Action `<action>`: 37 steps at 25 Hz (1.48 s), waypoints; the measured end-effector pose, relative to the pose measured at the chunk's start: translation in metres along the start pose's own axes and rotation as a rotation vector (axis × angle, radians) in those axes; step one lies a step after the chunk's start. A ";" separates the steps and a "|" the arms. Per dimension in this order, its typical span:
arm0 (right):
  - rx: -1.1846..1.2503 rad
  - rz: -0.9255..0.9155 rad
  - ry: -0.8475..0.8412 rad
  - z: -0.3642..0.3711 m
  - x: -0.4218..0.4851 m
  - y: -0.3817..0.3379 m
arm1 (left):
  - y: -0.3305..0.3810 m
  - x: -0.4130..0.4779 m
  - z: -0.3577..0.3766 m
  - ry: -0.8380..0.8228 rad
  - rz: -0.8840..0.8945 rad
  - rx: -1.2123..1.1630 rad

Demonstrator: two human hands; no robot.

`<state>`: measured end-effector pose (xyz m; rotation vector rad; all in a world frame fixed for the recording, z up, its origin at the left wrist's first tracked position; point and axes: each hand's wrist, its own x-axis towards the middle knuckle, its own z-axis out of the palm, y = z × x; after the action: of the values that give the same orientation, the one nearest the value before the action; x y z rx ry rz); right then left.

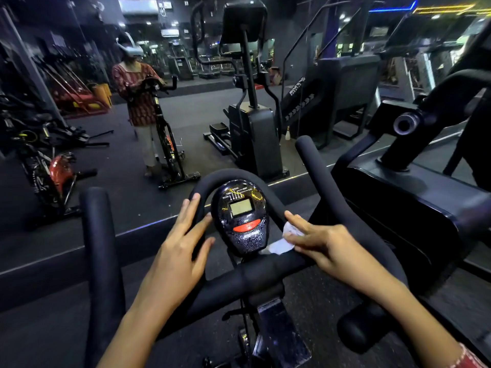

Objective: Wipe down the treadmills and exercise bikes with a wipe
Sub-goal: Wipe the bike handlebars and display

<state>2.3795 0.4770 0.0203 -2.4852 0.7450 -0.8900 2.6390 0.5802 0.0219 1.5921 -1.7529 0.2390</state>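
Bike console: SCAN, TIME, SPEED, DIST, CAL printed above screen. Stair machine logo unreadable.

Dark speckled floor — 1 exercise bike stands on it, a black machine beside.
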 end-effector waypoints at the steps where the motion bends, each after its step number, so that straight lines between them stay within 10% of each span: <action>1: 0.020 0.044 0.087 -0.005 0.007 -0.004 | 0.002 -0.006 -0.001 -0.005 -0.011 -0.004; 4: -0.081 0.066 0.205 0.004 0.044 -0.021 | 0.005 -0.019 0.001 -0.030 -0.007 -0.013; 13: -0.281 0.264 -0.169 0.003 -0.017 -0.037 | 0.010 -0.032 0.002 -0.036 -0.015 -0.023; 22: -0.425 0.424 0.009 0.050 -0.031 -0.099 | 0.011 -0.033 -0.002 -0.057 -0.041 -0.062; 37: -0.326 -0.040 0.114 0.079 -0.043 -0.119 | 0.027 -0.085 -0.015 -0.124 -0.080 -0.099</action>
<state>2.4454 0.6103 0.0055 -2.7576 0.9473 -1.0002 2.6159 0.6608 -0.0115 1.6308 -1.7607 0.0150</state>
